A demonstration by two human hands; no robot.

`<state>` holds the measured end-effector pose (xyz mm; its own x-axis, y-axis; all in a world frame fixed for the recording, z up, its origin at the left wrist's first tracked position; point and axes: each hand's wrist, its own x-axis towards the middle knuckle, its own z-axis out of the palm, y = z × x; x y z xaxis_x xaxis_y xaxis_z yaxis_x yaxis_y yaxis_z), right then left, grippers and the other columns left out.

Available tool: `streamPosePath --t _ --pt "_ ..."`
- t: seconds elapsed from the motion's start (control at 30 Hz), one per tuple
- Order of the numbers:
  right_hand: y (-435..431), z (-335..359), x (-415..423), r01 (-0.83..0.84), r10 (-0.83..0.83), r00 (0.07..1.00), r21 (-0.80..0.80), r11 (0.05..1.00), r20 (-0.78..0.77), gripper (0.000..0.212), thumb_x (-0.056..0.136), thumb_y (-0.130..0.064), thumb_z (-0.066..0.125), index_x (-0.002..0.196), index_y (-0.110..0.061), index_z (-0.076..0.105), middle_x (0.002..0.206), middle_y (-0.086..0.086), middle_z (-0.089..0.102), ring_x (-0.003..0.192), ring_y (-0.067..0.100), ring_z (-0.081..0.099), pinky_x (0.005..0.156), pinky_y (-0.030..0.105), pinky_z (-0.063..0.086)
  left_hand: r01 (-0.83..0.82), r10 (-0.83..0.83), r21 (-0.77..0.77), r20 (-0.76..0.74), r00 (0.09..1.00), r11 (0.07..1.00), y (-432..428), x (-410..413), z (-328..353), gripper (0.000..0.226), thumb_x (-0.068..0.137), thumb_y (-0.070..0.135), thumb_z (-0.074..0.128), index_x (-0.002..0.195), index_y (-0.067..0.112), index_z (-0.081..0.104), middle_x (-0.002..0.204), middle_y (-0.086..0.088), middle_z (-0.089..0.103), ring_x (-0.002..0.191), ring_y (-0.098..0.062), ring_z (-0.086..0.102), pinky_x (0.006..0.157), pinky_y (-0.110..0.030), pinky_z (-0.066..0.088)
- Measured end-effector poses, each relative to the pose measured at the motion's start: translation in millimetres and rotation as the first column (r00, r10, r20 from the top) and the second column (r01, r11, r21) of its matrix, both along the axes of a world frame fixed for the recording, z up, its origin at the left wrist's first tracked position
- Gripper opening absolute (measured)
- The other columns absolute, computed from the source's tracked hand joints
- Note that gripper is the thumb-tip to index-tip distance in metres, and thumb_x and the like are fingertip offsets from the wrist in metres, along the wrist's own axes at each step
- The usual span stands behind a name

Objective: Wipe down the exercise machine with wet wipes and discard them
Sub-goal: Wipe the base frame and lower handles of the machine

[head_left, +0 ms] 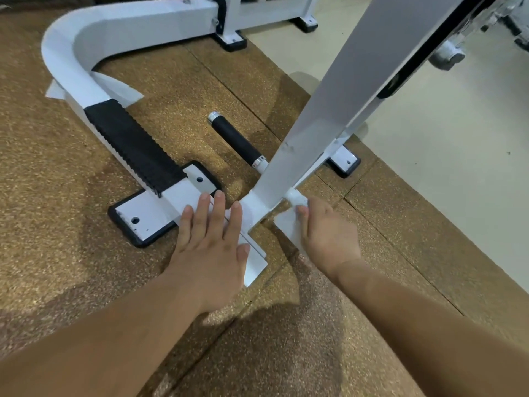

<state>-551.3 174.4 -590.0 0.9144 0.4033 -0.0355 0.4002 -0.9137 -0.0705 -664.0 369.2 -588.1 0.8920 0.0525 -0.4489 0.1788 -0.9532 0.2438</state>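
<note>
The white exercise machine (329,116) stands on brown rubber flooring, its slanted post meeting a low base beam in front of me. My right hand (326,233) pinches a white wet wipe (290,224) against the foot of the post, on its right side. My left hand (211,239) lies flat with fingers spread on the white base beam (256,262), holding nothing. Another white wipe (118,88) lies draped under the curved frame tube at the far left.
A black ribbed step pad (134,147) covers the base beam ahead of my left hand. A black foam handle (236,138) sticks out from the post. Black-edged foot plates (140,222) rest on the mat. Pale tiled floor (429,153) lies to the right.
</note>
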Motion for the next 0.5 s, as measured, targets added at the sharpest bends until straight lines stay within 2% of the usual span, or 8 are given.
streamPosePath --t 0.1,0.2,0.23,0.27,0.33,0.37,0.43,0.5 --pt "-11 10 23 0.219 -0.114 0.928 0.272 0.937 -0.355 0.051 0.113 -0.043 0.023 0.084 -0.013 0.052 0.07 0.008 0.06 0.058 0.018 0.058 0.049 0.025 0.042 0.002 -0.002 0.003 -0.006 1.0 1.0 -1 1 0 0.067 0.103 0.049 -0.001 0.145 0.02 -0.044 0.148 -0.012 -0.055 0.134 -0.032 -0.054 0.118 -0.053 -0.025" --pt "-26 9 40 0.465 -0.163 0.769 0.366 0.806 -0.618 0.052 0.109 -0.049 0.03 0.1 -0.006 0.059 0.086 0.029 0.071 0.071 0.042 0.072 0.065 0.052 0.06 -0.004 0.004 0.0 -0.009 1.0 1.0 0 2 0 0.067 0.103 0.049 0.0 0.146 0.02 -0.043 0.149 -0.012 -0.054 0.135 -0.032 -0.053 0.119 -0.053 -0.025" --pt "-28 10 43 0.464 -0.173 0.759 0.335 0.82 -0.628 0.05 0.109 -0.049 0.03 0.102 -0.009 0.059 0.089 0.027 0.072 0.08 0.043 0.074 0.073 0.055 0.063 -0.005 0.005 -0.002 -0.012 1.0 1.0 -1 2 0 0.067 0.103 0.049 0.0 0.146 0.02 -0.043 0.149 -0.011 -0.055 0.135 -0.031 -0.053 0.119 -0.053 -0.025" --pt "-28 13 45 0.396 -0.186 0.795 0.262 0.88 -0.578 0.049 0.11 -0.048 0.029 0.101 -0.01 0.058 0.09 0.02 0.071 0.084 0.038 0.073 0.075 0.05 0.061 -0.007 0.006 -0.002 -0.015 1.0 1.0 -1 2 0 0.067 0.103 0.049 0.0 0.146 0.02 -0.043 0.149 -0.011 -0.055 0.135 -0.031 -0.053 0.119 -0.053 -0.025" --pt "-28 20 48 0.222 -0.178 0.932 0.111 0.969 -0.315 0.043 0.112 -0.045 0.027 0.102 -0.013 0.054 0.088 0.007 0.064 0.083 0.025 0.065 0.072 0.036 0.051 -0.01 0.01 0.0 -0.016 1.0 1.0 -1 3 0 0.067 0.103 0.049 -0.001 0.145 0.021 -0.044 0.149 -0.01 -0.055 0.135 -0.03 -0.054 0.118 -0.052 -0.026" --pt "-26 23 48 0.164 -0.139 0.968 0.103 0.981 -0.21 0.042 0.112 -0.046 0.026 0.1 -0.016 0.053 0.087 0.004 0.062 0.08 0.021 0.062 0.069 0.034 0.046 -0.012 0.012 0.002 -0.016 1.0 1.0 -1 3 0 0.067 0.103 0.05 -0.001 0.145 0.021 -0.044 0.149 -0.01 -0.055 0.135 -0.03 -0.054 0.118 -0.052 -0.026" --pt "-20 30 38 0.059 -0.03 0.986 0.172 0.983 -0.167 0.045 0.111 -0.049 0.025 0.088 -0.02 0.051 0.084 0.0 0.058 0.076 0.011 0.056 0.064 0.03 0.04 -0.01 0.01 0.007 -0.018 1.0 1.0 -1 3 0 0.067 0.103 0.05 0.0 0.145 0.021 -0.044 0.149 -0.01 -0.055 0.135 -0.03 -0.053 0.118 -0.052 -0.026" --pt "-14 24 25 -0.013 0.057 0.971 0.186 0.982 -0.232 0.046 0.11 -0.052 0.024 0.088 -0.022 0.052 0.091 -0.002 0.055 0.08 0.005 0.051 0.067 0.028 0.041 -0.008 0.008 0.007 -0.019 1.0 1.0 -1 3 0 0.067 0.103 0.05 0.0 0.145 0.021 -0.044 0.15 -0.011 -0.054 0.135 -0.031 -0.053 0.118 -0.052 -0.027"
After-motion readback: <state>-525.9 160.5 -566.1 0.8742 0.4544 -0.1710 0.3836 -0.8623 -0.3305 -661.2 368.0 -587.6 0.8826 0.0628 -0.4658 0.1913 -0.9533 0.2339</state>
